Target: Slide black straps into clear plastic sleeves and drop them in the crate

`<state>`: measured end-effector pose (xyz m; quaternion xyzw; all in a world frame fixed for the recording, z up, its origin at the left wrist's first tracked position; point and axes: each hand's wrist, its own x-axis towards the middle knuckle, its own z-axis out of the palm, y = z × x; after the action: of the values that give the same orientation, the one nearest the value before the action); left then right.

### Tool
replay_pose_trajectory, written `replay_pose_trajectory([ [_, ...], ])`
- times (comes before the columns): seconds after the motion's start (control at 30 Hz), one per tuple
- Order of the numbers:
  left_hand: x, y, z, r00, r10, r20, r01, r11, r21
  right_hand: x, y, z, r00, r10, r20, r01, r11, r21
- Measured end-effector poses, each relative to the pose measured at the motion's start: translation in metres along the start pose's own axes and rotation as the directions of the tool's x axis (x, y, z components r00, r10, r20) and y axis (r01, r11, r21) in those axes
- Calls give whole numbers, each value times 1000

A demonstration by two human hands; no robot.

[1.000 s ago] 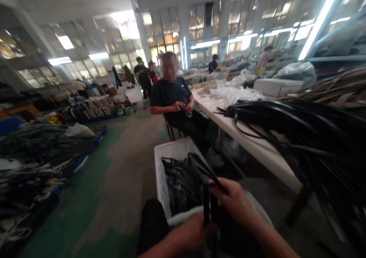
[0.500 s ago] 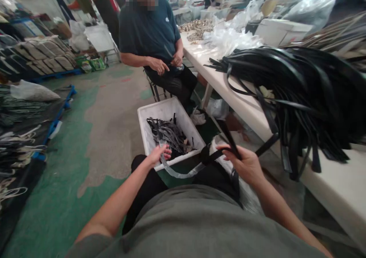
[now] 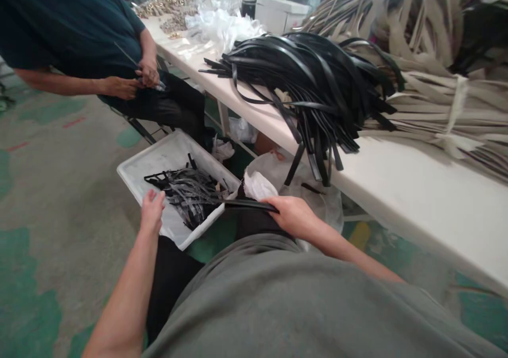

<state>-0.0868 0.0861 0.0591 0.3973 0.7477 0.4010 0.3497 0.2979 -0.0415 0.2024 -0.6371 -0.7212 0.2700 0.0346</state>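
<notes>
Looking down past our grey shirt, we saw our left hand (image 3: 152, 209) resting on the near rim of a white plastic crate (image 3: 138, 170) on the floor, fingers loosely curled over the edge and holding nothing. The crate held a tangle of black strap offcuts (image 3: 186, 191). Our right hand (image 3: 293, 216) was closed around one end of a black strap (image 3: 248, 204), which lay level above our lap and reached toward the crate. To the right, a heap of black straps (image 3: 313, 82) lay on the white worktop (image 3: 416, 188), some ends hanging over its edge, beside bundled beige straps (image 3: 436, 104). A seated co-worker's hands (image 3: 135, 80) worked just beyond the crate.
</notes>
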Motion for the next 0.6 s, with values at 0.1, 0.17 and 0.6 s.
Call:
replay_pose_trajectory([
  [0.1,-44,-1,44,955,181,235,-225,959,175,4,38,14,979,193,-65,-197,978,-71],
  [0.17,-71,11,79,819,353,452,-479,854,202,11,56,36,965,254,-65,-258,965,-49],
  [0.6,-148,32,175,190,283,940,-914,400,64,6,130,71,928,363,80,-355,929,-101],
])
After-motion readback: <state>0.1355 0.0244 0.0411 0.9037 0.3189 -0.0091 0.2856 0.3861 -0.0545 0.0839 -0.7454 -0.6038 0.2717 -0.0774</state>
